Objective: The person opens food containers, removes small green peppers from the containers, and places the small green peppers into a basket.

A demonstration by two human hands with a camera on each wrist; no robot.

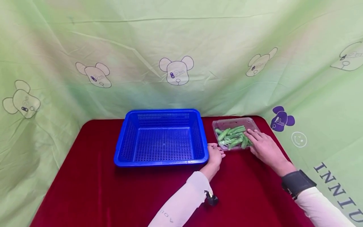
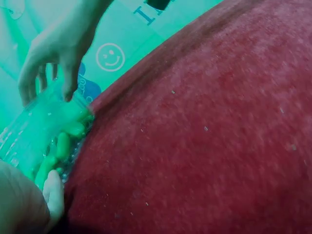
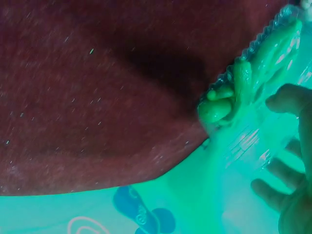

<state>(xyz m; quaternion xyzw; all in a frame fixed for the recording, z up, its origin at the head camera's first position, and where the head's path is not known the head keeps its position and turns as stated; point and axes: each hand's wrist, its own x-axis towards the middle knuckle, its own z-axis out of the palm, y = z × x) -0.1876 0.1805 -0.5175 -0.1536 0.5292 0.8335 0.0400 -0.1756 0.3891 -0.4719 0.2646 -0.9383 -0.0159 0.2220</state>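
A clear plastic box (image 1: 231, 122) of green vegetable pods (image 1: 232, 135) rests on the right part of the red cloth. My right hand (image 1: 266, 148) reaches over its right side, fingers spread and slightly bent, fingertips at the plastic above the pods. In the right wrist view the thumb and fingers of the right hand (image 3: 292, 161) stand apart beside the clear plastic. My left hand (image 1: 215, 156) lies between the basket and the box, fingertips at the box's near left corner. The left wrist view shows the left thumb (image 2: 54, 195) against the box's side; the other fingers are hidden.
An empty blue plastic basket (image 1: 161, 163) with perforated walls stands left of the box, close beside my left hand. The red cloth (image 1: 113, 195) covers the table. A pale green curtain (image 1: 175, 34) with printed bear heads hangs behind and along both sides.
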